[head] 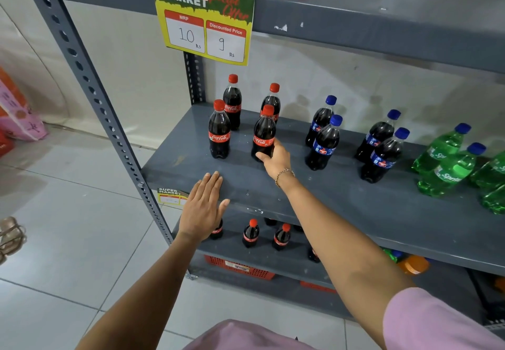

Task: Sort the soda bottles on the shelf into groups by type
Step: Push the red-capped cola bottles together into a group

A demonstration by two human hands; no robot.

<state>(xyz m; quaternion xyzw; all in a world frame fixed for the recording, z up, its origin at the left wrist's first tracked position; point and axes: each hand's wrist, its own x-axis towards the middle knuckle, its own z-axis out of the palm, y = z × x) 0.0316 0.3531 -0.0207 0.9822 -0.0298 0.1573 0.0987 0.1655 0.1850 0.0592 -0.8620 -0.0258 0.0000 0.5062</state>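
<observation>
- Cola bottle [264, 133]: upright on the shelf [341, 202], front right of the red-capped four.
- Right hand [276, 158]: fingers wrapped round its base.
- Left hand [203, 206]: open, flat on the shelf edge, holding nothing.
- Blue-capped bottles [325, 142], then green bottles [448, 163], stand right of it.

Bright even light; soft shadows; edges warped.

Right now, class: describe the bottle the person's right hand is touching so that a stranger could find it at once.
Start at the yellow-and-green price sign hanging over the grey shelf. Below it stand four red-capped Coca-Cola bottles in a square. The one meant is the front right of these, the only one with the right hand wrapped around its base.
</observation>
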